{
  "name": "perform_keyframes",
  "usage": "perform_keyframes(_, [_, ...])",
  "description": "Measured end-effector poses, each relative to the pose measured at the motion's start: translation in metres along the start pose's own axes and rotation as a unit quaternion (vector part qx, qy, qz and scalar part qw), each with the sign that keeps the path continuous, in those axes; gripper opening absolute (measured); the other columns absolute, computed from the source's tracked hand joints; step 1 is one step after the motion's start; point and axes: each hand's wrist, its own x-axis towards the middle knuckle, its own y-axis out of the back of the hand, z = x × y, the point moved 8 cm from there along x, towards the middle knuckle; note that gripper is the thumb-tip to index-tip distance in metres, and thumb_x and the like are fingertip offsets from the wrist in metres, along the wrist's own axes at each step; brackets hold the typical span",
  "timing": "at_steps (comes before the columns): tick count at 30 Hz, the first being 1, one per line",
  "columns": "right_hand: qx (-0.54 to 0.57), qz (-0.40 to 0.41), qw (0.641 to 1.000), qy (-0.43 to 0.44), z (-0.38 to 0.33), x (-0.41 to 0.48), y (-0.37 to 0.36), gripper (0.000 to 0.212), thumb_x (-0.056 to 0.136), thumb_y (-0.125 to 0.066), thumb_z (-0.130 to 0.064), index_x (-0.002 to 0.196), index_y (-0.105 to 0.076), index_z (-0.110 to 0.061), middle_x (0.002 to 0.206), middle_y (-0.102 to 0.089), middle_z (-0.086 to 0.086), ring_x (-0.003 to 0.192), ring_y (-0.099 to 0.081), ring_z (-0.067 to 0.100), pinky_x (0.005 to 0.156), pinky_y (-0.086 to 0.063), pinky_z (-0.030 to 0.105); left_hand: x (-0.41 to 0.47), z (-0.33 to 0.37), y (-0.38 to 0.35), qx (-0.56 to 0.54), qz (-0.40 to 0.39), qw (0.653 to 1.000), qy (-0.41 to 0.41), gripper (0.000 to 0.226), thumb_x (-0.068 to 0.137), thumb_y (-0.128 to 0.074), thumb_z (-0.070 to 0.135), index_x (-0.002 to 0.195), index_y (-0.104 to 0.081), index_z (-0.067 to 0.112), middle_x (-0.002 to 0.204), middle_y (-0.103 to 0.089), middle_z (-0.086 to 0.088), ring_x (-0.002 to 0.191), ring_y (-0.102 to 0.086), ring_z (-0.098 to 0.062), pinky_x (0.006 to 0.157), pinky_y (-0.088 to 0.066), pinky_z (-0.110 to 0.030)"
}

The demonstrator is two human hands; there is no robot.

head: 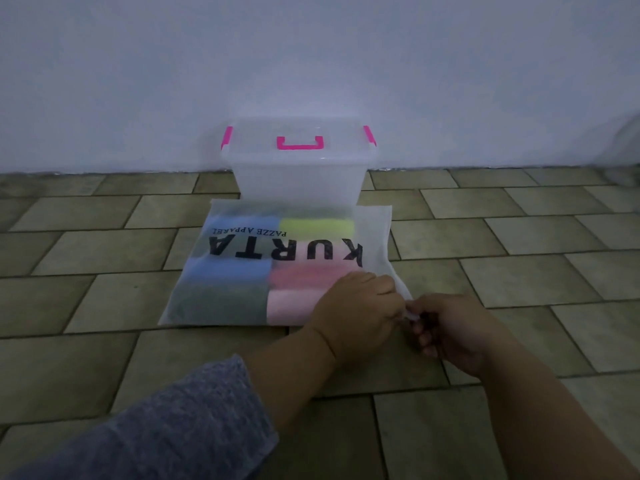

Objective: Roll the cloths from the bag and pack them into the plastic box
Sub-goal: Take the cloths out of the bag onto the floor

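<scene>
Frosted garment bag (242, 271) lies flat on the floor (104, 358), with a lidded storage box (298, 168) at its far edge. Left hand (360, 317) curls onto the bag's near right corner; right hand (453, 330) pinches that same corner. This is probably the closure, best drawn steadily along the edge with the bag kept taut.

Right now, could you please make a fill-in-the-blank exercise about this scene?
1. The largest word printed on the frosted bag is ____.
2. The clear storage box has a handle and latches coloured ____.
3. The left hand and the right hand meet at the bag's near ____ corner.
4. The box's lid is ____.
Missing words: KURTA; pink; right; closed.
</scene>
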Motion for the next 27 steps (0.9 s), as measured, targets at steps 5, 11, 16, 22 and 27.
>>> perform_keyframes(5, [-0.023, 0.004, 1.000, -0.003, -0.020, 0.029, 0.001, 0.016, 0.087, -0.056, -0.011, 0.075, -0.061, -0.002, 0.061, -0.062, 0.009, 0.051, -0.056, 0.019, 0.050, -0.046, 0.029, -0.003, -0.011, -0.001, -0.072, -0.004, 0.996, 0.048, 0.024, 0.088, -0.048, 0.023, 0.067, -0.054, 0.012, 0.070, -0.049, -0.001, 0.066, -0.042, -0.014, 0.060, -0.036, -0.026])
perform_keyframes(11, [-0.064, 0.084, 0.994, 0.026, -0.091, 0.102, 0.019, 0.010, 0.086, -0.062, -0.010, 0.082, -0.060, -0.001, 0.078, -0.060, 0.013, 0.070, -0.059, 0.027, 0.057, -0.053, 0.036, -0.005, -0.022, 0.005, -0.157, -0.024, 0.984, 0.085, 0.016, 0.085, -0.064, 0.023, 0.075, -0.061, 0.012, 0.083, -0.060, -0.004, 0.077, -0.053, -0.013, 0.069, -0.048, -0.024])
perform_keyframes(16, [-0.016, 0.125, 0.990, 0.061, -0.141, 0.153, 0.015, 0.009, 0.088, -0.062, -0.009, 0.081, -0.060, -0.005, 0.082, -0.063, 0.011, 0.069, -0.061, 0.024, 0.048, -0.053, 0.032, -0.007, -0.031, 0.011, -0.265, -0.044, 0.956, 0.122, 0.009, 0.080, -0.071, 0.012, 0.076, -0.063, 0.008, 0.087, -0.063, -0.006, 0.081, -0.058, -0.015, 0.079, -0.054, -0.031])
perform_keyframes(22, [0.118, 0.080, 0.986, 0.082, -0.131, 0.152, -0.013, 0.024, 0.092, -0.058, -0.020, 0.073, -0.062, -0.006, 0.074, -0.066, 0.009, 0.068, -0.062, 0.024, 0.062, -0.053, 0.036, -0.005, -0.043, 0.004, -0.304, -0.154, 0.920, 0.194, 0.021, 0.081, -0.069, 0.018, 0.072, -0.053, 0.027, 0.084, -0.054, 0.012, 0.079, -0.054, 0.000, 0.074, -0.049, -0.020])
perform_keyframes(27, [0.107, 0.032, 0.992, 0.064, -0.083, 0.091, -0.007, 0.029, 0.087, -0.048, -0.021, 0.077, -0.071, -0.005, 0.076, -0.067, 0.012, 0.059, -0.062, 0.025, 0.054, -0.049, 0.033, 0.002, -0.070, 0.016, -0.453, -0.096, 0.819, 0.338, 0.009, 0.085, -0.064, 0.032, 0.088, -0.060, 0.025, 0.089, -0.063, 0.006, 0.085, -0.061, -0.008, 0.076, -0.051, -0.025])
